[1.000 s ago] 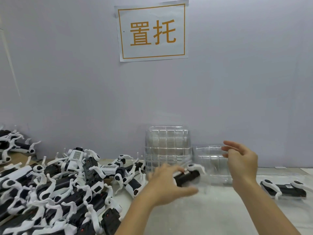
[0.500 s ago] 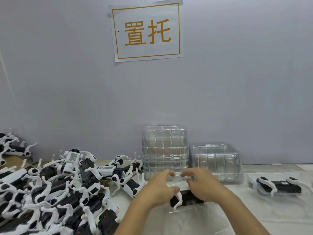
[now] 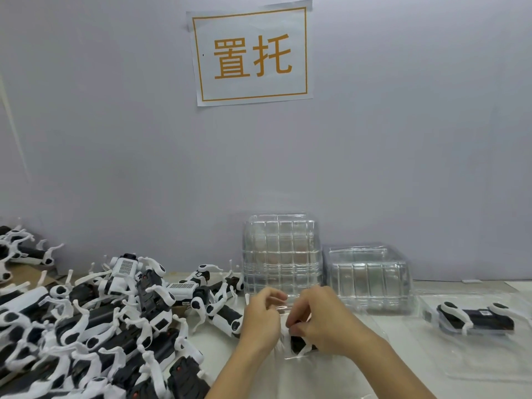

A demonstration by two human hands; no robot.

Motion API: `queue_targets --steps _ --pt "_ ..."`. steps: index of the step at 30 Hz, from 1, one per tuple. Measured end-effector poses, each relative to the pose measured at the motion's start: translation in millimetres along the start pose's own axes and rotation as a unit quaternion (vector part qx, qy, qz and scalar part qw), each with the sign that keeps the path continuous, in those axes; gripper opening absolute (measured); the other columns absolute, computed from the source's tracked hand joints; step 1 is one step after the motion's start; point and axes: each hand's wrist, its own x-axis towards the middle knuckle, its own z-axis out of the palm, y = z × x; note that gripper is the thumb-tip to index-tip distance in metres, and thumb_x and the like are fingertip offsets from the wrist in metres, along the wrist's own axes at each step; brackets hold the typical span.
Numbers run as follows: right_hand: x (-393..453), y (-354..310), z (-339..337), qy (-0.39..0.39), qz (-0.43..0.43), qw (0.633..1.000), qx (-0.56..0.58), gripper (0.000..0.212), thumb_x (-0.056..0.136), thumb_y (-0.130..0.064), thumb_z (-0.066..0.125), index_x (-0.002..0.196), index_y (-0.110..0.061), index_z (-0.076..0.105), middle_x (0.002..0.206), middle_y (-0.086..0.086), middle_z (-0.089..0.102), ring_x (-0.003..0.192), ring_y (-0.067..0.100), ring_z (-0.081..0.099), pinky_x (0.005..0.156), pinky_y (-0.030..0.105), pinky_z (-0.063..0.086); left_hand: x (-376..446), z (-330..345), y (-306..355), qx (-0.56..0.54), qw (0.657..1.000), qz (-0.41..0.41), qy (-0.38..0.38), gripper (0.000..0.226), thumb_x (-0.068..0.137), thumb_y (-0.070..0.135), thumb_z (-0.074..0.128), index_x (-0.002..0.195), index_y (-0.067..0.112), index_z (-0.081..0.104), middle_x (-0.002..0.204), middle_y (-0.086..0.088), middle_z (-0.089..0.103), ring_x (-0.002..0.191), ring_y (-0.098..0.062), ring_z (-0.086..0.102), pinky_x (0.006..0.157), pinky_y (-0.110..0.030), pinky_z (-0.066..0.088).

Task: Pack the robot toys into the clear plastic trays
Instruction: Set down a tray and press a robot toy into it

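While both hands work at the table centre, the left hand (image 3: 260, 318) and right hand (image 3: 325, 321) curl fingers round a black & white robot toy (image 3: 298, 344) sitting in a clear tray (image 3: 288, 355), just in front of the tray stacks (image 3: 282, 254). Toy looks light, hard plastic w/ thin white legs, prob. fragile, so grip the body, not legs. Tray is thin, flexy, slippery; hold by rim. One packed toy (image 3: 475, 318) lies at right.

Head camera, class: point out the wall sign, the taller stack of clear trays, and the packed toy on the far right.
Wall sign (image 3: 252, 54): head view, on its orange lettering.
Taller tray stack (image 3: 280, 251): head view, front wall.
Packed toy (image 3: 476, 317): head view, black body.
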Motion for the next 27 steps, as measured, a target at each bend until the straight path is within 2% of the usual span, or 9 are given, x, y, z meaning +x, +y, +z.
queue_targets --steps 5,8,11,12,14,16,20,24,27 --pt "-0.5 -2.8 -0.2 0.012 0.005 1.0 -0.027 0.017 0.082 -0.009 0.072 0.085 -0.024 0.08 0.08 -0.011 0.073 0.076 0.004 0.066 0.074 0.02 0.057 1.8 2.9 -1.0 0.002 1.0 0.008 0.017 0.042 0.089 -0.012 0.036 0.091 0.018 0.065 0.1 0.001 0.068 0.1 -0.014 0.062 0.095 -0.034 0.05" --pt "-4.4 -7.7 -3.2 0.014 -0.008 0.999 -0.044 0.017 0.086 -0.019 0.07 0.098 -0.028 0.078 0.089 -0.012 0.071 0.083 0.004 0.065 0.079 0.024 0.056 1.6 2.9 -3.0 -0.02 1.0 0.004 0.022 0.037 0.092 -0.009 0.039 0.089 0.015 0.067 0.095 0.0 0.069 0.096 -0.011 0.064 0.086 -0.026 0.051" --pt "-6.1 -26.3 2.4 0.044 -0.081 0.994 -0.065 0.022 0.091 -0.029 0.061 0.11 -0.033 0.07 0.107 -0.014 0.067 0.099 0.004 0.057 0.088 0.026 0.049 4.5 -4.6 -0.4 -0.151 0.987 -0.043 0.042 0.025 0.095 0.001 0.045 0.09 0.007 0.069 0.083 -0.003 0.072 0.075 -0.009 0.068 0.066 -0.019 0.048" --pt "-6.5 -33.7 8.2 0.039 -0.111 0.991 -0.059 0.023 0.09 -0.029 0.058 0.111 -0.033 0.067 0.113 -0.015 0.064 0.105 0.006 0.054 0.093 0.03 0.046 5.7 -9.0 1.2 -0.224 0.971 -0.069 0.044 0.022 0.095 0.006 0.047 0.092 0.004 0.069 0.082 -0.005 0.073 0.073 -0.012 0.068 0.066 -0.023 0.05" --pt "-9.1 -44.1 21.8 -0.006 -0.125 0.989 -0.073 0.028 0.09 -0.029 0.054 0.117 -0.032 0.059 0.129 -0.014 0.055 0.12 0.012 0.043 0.102 0.038 0.036 7.6 -17.4 2.4 -0.341 0.932 -0.117 0.035 0.022 0.096 0.015 0.049 0.098 0.004 0.067 0.09 -0.011 0.076 0.083 -0.022 0.07 0.079 -0.037 0.053" --pt "-11.9 -43.1 31.0 -0.042 -0.092 0.989 -0.112 0.033 0.091 -0.025 0.051 0.124 -0.03 0.055 0.135 -0.013 0.048 0.125 0.017 0.037 0.104 0.041 0.028 8.7 -21.4 2.6 -0.362 0.921 -0.134 0.039 0.024 0.097 0.02 0.046 0.101 0.005 0.065 0.095 -0.014 0.076 0.092 -0.028 0.071 0.09 -0.044 0.051" --pt "-10.8 -26.4 20.6 -0.017 -0.019 0.981 -0.194 0.037 0.092 -0.018 0.051 0.127 -0.03 0.058 0.142 -0.011 0.045 0.131 0.021 0.038 0.109 0.041 0.025 4.9 -14.2 7.7 -0.306 0.942 -0.123 0.061 0.023 0.097 0.015 0.045 0.096 0.004 0.065 0.092 -0.018 0.075 0.084 -0.026 0.069 0.077 -0.036 0.051" --pt "-9.6 1.3 -10.1 0.012 0.07 0.977 -0.199 0.048 0.089 -0.011 0.057 0.131 -0.034 0.056 0.142 -0.01 0.049 0.135 0.018 0.04 0.113 0.041 0.026 1.6 -13.3 10.1 -0.277 0.952 -0.12 0.053 0.022 0.096 0.015 0.045 0.093 0.008 0.066 0.089 -0.014 0.076 0.084 -0.023 0.069 0.079 -0.035 0.05" --pt "-12.3 17.4 -30.6 0.021 0.129 0.974 -0.184 0.055 0.085 -0.005 0.054 0.129 -0.037 0.057 0.137 -0.011 0.054 0.134 0.018 0.042 0.113 0.042 0.027 0.3 -13.0 10.5 -0.262 0.957 -0.117 0.05 0.024 0.097 0.016 0.043 0.094 0.009 0.066 0.088 -0.012 0.076 0.085 -0.023 0.069 0.079 -0.036 0.05"
